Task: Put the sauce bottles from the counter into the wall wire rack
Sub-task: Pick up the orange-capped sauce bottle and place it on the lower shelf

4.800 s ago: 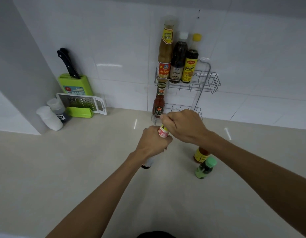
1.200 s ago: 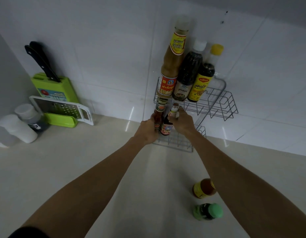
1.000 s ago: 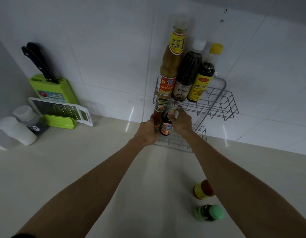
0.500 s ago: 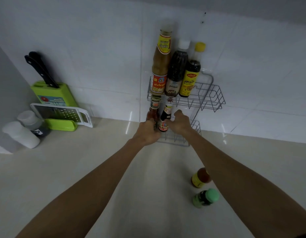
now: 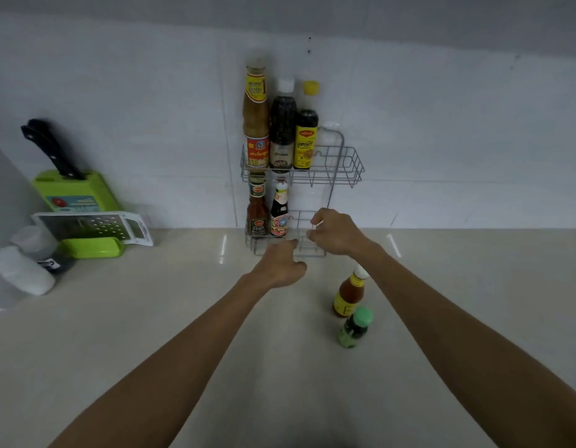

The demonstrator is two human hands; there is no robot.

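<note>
Left of rack [image 5: 325,163]: knife block [image 5: 70,189], grater [image 5: 95,225] | rack holds five bottles — three up, two down | counter [image 5: 150,334] below it: red bottle [image 5: 348,294], green bottle [image 5: 354,328] — upright, untouched | left hand [image 5: 280,263], right hand [image 5: 335,232] loosely spread, holding nothing

Both hands [image 5: 281,265] hover empty by the wire rack [image 5: 341,163] (two bottles [image 5: 348,294] remain on the counter [image 5: 150,318]).

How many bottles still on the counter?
2: a yellow-label bottle and a green-cap bottle in front of it, both right of the left hand. None seem hidden.
</note>
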